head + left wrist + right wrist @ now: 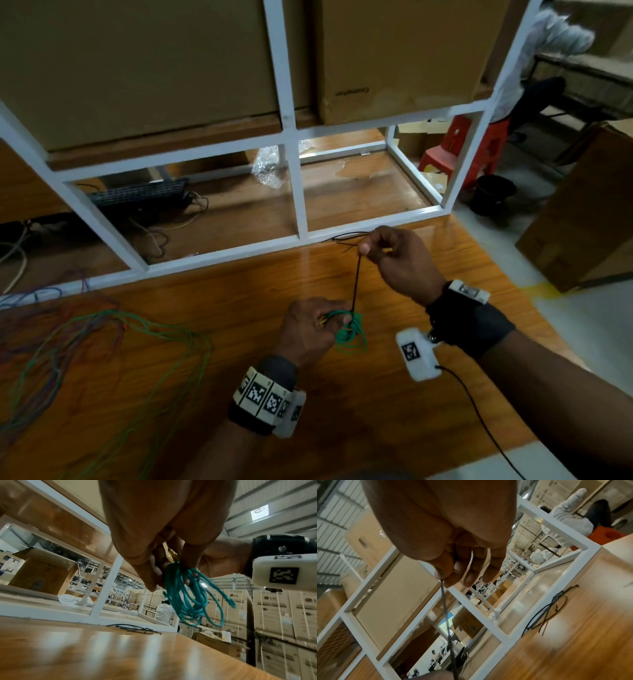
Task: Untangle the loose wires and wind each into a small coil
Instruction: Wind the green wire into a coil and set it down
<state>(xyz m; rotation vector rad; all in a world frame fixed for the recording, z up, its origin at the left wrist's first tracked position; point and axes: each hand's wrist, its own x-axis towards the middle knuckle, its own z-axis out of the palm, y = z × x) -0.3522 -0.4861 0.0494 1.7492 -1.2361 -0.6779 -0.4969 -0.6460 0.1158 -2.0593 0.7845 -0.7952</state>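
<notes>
A small coil of green wire (350, 331) (190, 601) hangs from my left hand (337, 318) (171, 566), which pinches it at the top above the wooden table (308, 394). A thin black tie (356, 281) (447, 615) runs taut from the coil up to my right hand (366, 248) (442, 576), which pinches its upper end between thumb and forefinger. A loose tangle of green, blue and red wires (85, 346) lies on the table at the left.
Several black ties (346, 237) (135, 628) (547, 611) lie by the white metal frame (294, 192) at the table's far edge. Cardboard boxes (394, 54) stand behind it. The table's right edge drops to the floor; a red stool (455, 150) and a seated person are beyond.
</notes>
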